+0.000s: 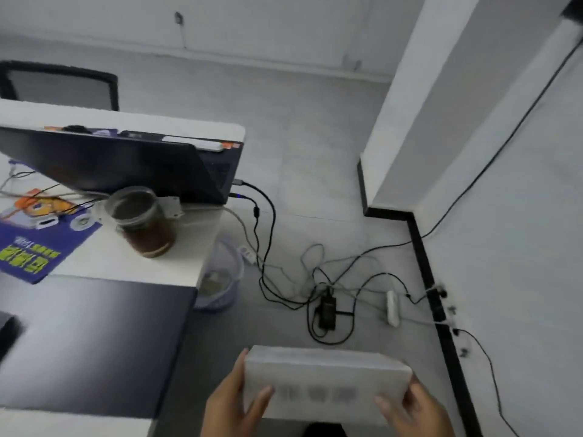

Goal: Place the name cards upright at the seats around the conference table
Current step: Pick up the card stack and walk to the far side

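Above floor [315, 152], hands [325, 402] gripping name card [325, 376]

A: Where are the 2 hands?
B: Low in view. The left hand [235, 402] clasps one end of the name card [325, 384], thumb in front; the right hand [413, 408] clasps the other end.

The white surface [202, 234] looks smooth and matt. There's a clear glass or plastic jar [142, 222], hard to say which. The laptop [120, 165] has a dark, slightly glossy lid, and the name cards [325, 380] look like frosted translucent plastic. The floor [315, 137] is dull grey tile.
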`<control>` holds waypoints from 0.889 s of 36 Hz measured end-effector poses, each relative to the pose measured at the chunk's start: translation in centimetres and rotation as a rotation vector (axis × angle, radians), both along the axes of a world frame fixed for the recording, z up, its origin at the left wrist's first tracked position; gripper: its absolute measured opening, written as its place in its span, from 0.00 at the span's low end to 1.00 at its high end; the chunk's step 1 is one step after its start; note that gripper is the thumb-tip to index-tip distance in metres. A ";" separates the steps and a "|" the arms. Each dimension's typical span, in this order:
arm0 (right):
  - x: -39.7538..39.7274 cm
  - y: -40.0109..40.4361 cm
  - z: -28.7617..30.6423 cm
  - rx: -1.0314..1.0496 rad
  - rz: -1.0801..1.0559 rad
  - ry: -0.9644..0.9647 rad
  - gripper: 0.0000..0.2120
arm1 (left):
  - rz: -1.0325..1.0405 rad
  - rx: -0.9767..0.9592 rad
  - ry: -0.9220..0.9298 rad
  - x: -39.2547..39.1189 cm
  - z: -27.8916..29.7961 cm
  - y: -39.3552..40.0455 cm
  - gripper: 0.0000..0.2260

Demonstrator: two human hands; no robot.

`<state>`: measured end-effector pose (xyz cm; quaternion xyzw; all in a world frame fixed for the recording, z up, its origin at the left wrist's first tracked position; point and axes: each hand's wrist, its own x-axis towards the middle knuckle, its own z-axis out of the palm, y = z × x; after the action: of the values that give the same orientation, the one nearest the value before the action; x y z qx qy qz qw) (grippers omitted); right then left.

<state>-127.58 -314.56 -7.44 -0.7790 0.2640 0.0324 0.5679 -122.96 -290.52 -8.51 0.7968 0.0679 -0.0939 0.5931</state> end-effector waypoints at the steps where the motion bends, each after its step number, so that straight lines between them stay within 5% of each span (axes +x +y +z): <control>1: 0.3 -1.7 -0.4 0.015 -0.039 -0.007 0.29 | -0.026 0.004 0.009 1.2 -0.7 -1.7 0.40; 5: 2.5 -8.1 -1.9 0.023 -0.141 -0.006 0.35 | -0.102 0.005 0.087 5.5 -2.4 -8.2 0.34; 8: 5.2 -11.7 -1.6 -0.008 -0.177 0.008 0.30 | -0.106 0.006 0.088 8.3 -3.1 -12.1 0.28; 19: 22.7 -17.5 -3.9 0.086 0.006 0.124 0.29 | 0.104 0.021 0.194 22.0 -5.0 -16.5 0.24; 32: 49.4 -21.9 -1.3 -0.016 -0.061 -0.034 0.26 | 0.045 0.006 -0.015 49.9 -1.7 -21.4 0.28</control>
<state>-78.19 -336.43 -8.71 -0.7755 0.2783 -0.0005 0.5667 -73.03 -311.89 -10.26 0.7975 0.0818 -0.0744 0.5931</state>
